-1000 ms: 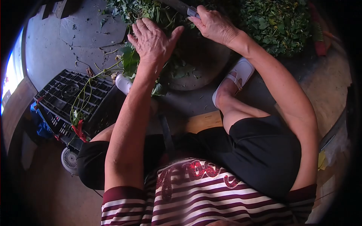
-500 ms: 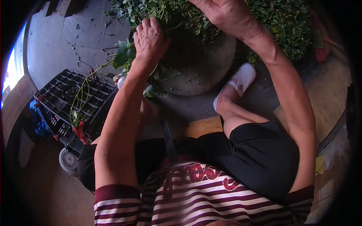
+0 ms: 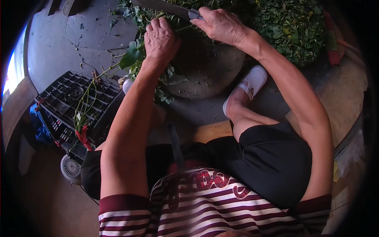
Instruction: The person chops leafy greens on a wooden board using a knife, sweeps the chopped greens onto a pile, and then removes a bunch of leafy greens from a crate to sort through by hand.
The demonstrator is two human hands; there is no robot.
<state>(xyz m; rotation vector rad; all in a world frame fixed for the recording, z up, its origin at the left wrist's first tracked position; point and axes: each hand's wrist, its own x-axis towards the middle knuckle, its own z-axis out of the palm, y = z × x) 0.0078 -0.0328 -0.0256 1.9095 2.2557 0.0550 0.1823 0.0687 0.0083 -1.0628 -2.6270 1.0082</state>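
Observation:
My left hand (image 3: 160, 38) is closed on a bunch of green leafy stems (image 3: 134, 59) and presses it onto a round stone chopping block (image 3: 209, 75). My right hand (image 3: 219, 24) grips the handle of a large knife (image 3: 166, 7), whose blade lies across the greens just beyond my left fingers. The far end of the blade runs out of the top of the view.
A heap of chopped green leaves (image 3: 292, 27) lies at the upper right. A black plastic crate (image 3: 71, 106) with vine stems stands on the concrete floor at left, a small white fan (image 3: 71, 168) below it. My white shoe (image 3: 246, 87) rests beside the block.
My right hand, raised out of view half a second ago, has come down with the knife onto the greens. My left hand stays clenched on the bunch.

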